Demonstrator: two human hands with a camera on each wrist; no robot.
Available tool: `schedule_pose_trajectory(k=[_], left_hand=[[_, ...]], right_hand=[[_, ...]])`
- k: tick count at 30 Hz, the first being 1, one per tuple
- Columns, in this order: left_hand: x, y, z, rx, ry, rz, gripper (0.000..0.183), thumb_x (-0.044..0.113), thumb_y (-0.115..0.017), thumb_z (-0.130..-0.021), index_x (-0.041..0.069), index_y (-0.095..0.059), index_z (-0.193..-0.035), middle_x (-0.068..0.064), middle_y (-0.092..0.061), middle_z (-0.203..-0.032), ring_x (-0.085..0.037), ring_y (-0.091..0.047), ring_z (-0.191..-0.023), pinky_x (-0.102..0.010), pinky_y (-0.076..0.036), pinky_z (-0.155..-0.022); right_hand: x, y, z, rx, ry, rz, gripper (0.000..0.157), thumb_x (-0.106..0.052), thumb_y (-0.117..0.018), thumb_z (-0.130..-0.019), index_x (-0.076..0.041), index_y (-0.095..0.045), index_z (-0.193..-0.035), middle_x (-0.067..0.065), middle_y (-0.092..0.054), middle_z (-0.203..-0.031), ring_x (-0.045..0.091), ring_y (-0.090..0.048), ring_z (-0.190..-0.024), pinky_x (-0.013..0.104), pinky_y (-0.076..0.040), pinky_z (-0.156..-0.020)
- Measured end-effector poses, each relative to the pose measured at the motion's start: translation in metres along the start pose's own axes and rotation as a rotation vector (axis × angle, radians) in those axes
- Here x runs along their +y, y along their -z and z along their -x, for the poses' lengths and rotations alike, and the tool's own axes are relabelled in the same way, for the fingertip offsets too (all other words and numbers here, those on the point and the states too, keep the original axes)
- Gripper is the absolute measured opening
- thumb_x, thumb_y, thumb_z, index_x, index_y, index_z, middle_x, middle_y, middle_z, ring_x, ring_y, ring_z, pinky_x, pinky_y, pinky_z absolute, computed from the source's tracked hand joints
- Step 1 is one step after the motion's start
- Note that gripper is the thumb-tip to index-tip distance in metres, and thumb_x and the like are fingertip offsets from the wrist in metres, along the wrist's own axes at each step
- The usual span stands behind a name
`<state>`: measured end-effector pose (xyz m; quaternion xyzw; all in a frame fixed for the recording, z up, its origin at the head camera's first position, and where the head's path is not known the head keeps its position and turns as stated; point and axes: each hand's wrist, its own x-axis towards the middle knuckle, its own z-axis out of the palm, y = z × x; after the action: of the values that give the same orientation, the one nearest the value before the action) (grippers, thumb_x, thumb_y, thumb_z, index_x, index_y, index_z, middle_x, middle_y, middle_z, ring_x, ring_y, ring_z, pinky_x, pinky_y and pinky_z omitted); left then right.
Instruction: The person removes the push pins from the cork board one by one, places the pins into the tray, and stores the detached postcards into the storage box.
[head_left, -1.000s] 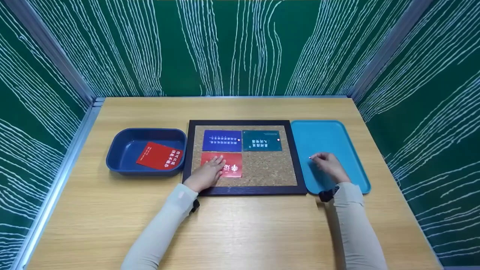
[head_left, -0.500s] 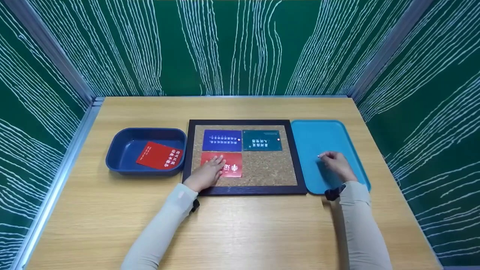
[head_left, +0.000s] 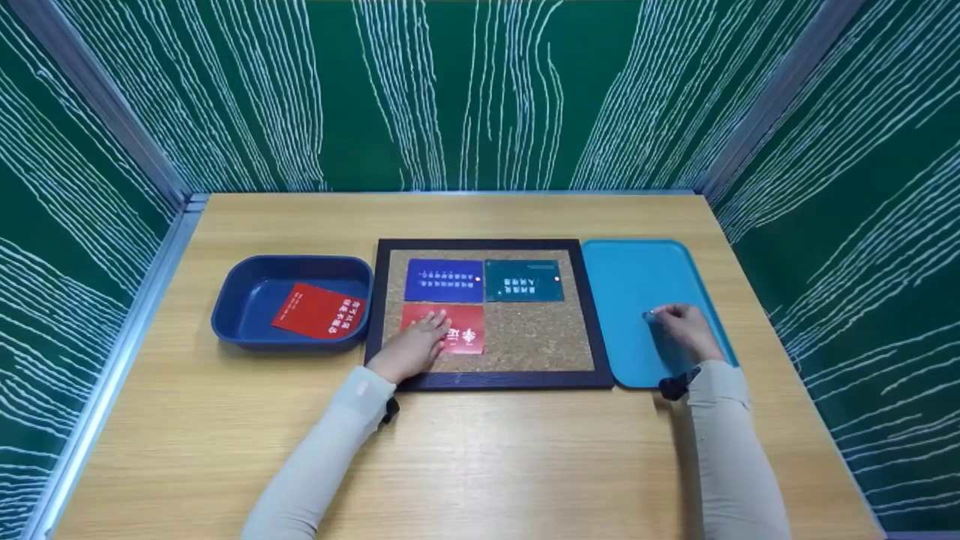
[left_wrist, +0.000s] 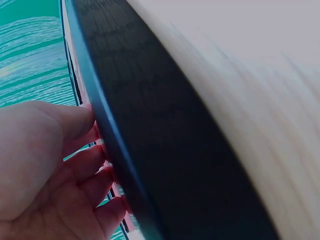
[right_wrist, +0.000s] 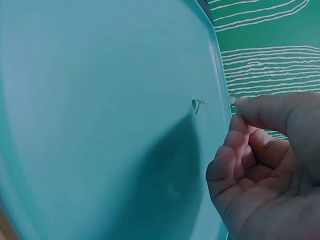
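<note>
My left hand (head_left: 410,346) lies on a red card (head_left: 465,330) on the framed corkboard (head_left: 536,337), its fingers spread over the card's left part. In the left wrist view the dark frame edge hides most of that card. Over the light-blue tray (head_left: 637,270), my right hand (head_left: 686,330) pinches a small clear-headed thumbtack (right_wrist: 233,98) between thumb and index finger; its point is hard to make out. Another small clear thumbtack (right_wrist: 196,105) lies on the tray just beyond those fingertips.
A blue card (head_left: 445,281) and a dark green card (head_left: 523,281) lie side by side along the board's far half, each with a small bright dot at its right edge. Left of the board, a dark blue bin (head_left: 251,300) holds another red card (head_left: 319,311).
My right hand has moved a little to the right over the tray, and a small clear object now shows near its fingertips. The left hand stays on the red card.
</note>
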<state>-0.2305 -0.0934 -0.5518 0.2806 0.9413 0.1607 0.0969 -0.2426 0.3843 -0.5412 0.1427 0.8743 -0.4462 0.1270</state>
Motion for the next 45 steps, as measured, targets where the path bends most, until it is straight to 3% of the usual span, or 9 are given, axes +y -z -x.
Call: schedule_pose_trajectory(k=[22, 30, 45], left_hand=[[0.002, 0.003, 0.0, -0.003, 0.019, -0.001, 0.046, 0.02, -0.043, -0.102, 0.006, -0.04, -0.146, -0.012, -0.033, -0.154, -0.031, -0.03, -0.144, -0.049, -0.027, -0.118], [0.0, 0.0, 0.0, 0.027, -0.011, 0.013, 0.044, 0.016, -0.045, -0.101, 0.0, -0.044, -0.142, -0.017, -0.037, -0.151, -0.036, -0.034, -0.141, -0.05, -0.03, -0.116], [0.003, 0.003, 0.001, -0.009, 0.025, 0.022, 0.046, 0.02, -0.043, -0.102, 0.004, -0.04, -0.145, -0.013, -0.032, -0.154, -0.033, -0.029, -0.143, -0.05, -0.026, -0.118]], right_hand=[[0.01, 0.0, -0.012, 0.009, -0.071, 0.03, 0.034, -0.029, -0.042, -0.102, 0.0, -0.054, -0.115, 0.008, -0.049, -0.106, 0.021, -0.047, -0.095, 0.027, -0.043, -0.078], [0.011, -0.003, -0.012, 0.028, -0.068, 0.052, 0.034, -0.029, -0.044, -0.101, 0.002, -0.055, -0.112, 0.007, -0.05, -0.101, 0.02, -0.048, -0.092, 0.026, -0.044, -0.074], [0.013, -0.005, -0.009, 0.042, -0.076, 0.073, 0.034, -0.031, -0.044, -0.101, 0.0, -0.055, -0.111, 0.008, -0.05, -0.1, 0.021, -0.046, -0.089, 0.028, -0.041, -0.071]])
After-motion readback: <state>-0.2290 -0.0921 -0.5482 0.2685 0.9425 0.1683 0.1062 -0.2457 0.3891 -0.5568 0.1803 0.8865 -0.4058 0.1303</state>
